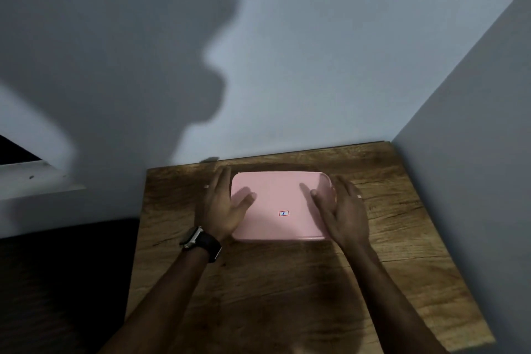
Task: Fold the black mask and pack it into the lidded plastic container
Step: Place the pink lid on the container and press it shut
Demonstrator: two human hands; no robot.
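A pink plastic container [280,195] with its lid on lies flat on the wooden table [258,282], near the far edge. A small red-framed label sits on the lid. My left hand [222,207] rests against the container's left side, thumb lying on the lid, fingers stretched along the edge. My right hand [342,210] is at the right side, thumb on the lid, fingers spread past the corner. A dark watch is on my left wrist. The black mask is not in sight.
Grey walls close in the table at the back and on the right [459,152]. A white ledge [37,178] and a dark area lie to the left of the table's edge.
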